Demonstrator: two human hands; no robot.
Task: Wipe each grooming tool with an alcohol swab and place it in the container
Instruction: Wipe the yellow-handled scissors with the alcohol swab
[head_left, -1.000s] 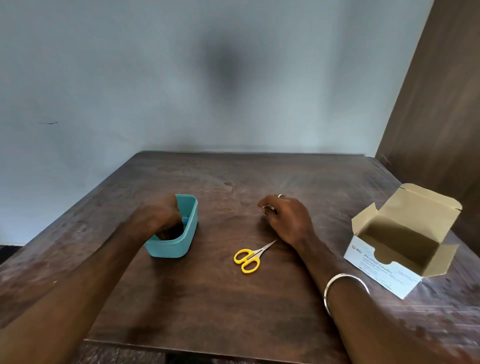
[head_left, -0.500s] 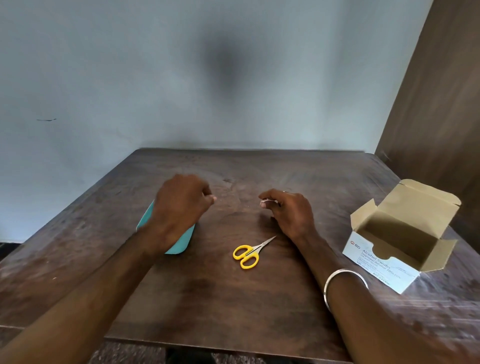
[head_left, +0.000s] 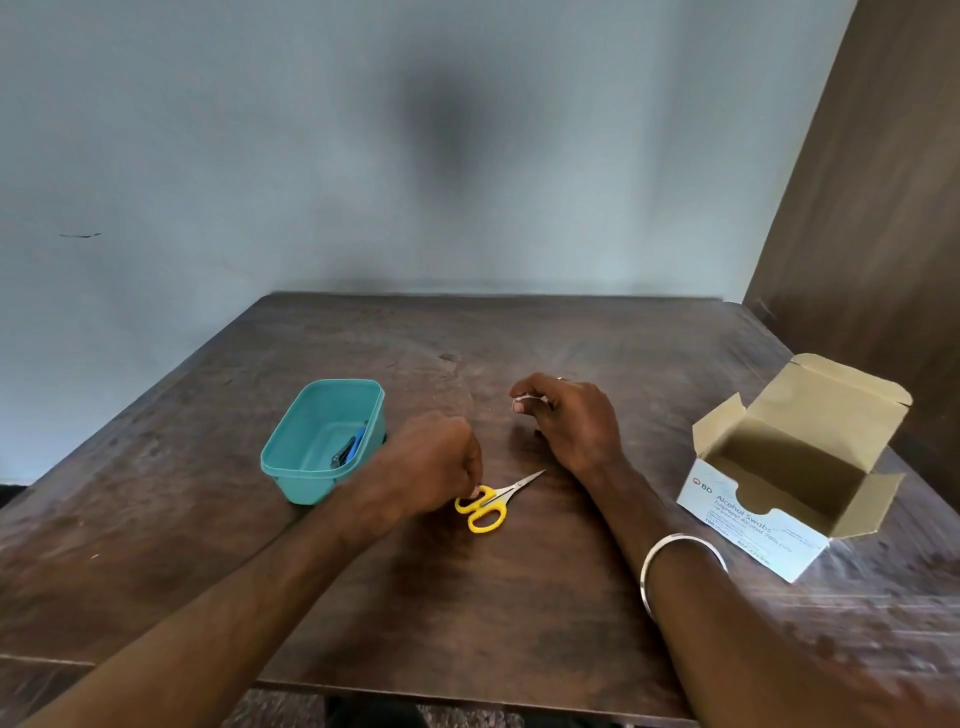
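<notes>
Fingers of the left hand (head_left: 431, 462) now pinch the yellow scissors (head_left: 488, 504) by a handle loop, having left the teal container (head_left: 291, 467) (a clipper already inside), while the right hand (head_left: 566, 421) keeps pinching the white swab (head_left: 521, 398): wiping comes next.

A dark brown wooden table (head_left: 519, 597) with a worn, scuffed top fills the lower half of the view. Behind it rises a pale grey-blue wall (head_left: 260, 156) bearing a dark smudge (head_left: 447, 130) near its middle. A brown wooden panel (head_left: 883, 234) stands at the right, meeting the table's far corner.
</notes>
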